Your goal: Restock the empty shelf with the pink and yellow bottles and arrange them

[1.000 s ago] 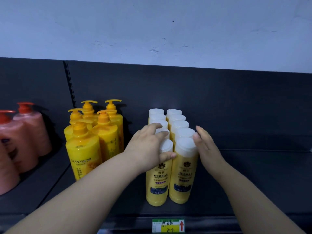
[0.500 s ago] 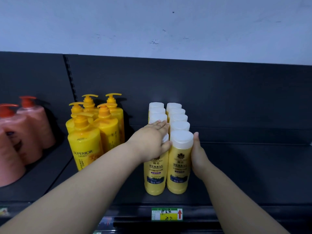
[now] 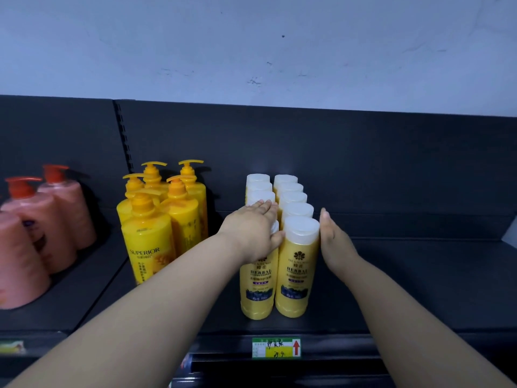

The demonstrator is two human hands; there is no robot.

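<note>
On shelf, L hand is lying flat atop front-left yellow bottle; R hand, flat, prob. touching front-right bottle.

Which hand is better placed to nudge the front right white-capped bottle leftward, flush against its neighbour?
Probably the right hand: its straight fingers lie along the outer side of the front right bottle. The left hand rests flat over the caps of the left row, on the wrong side to push leftward.
</note>
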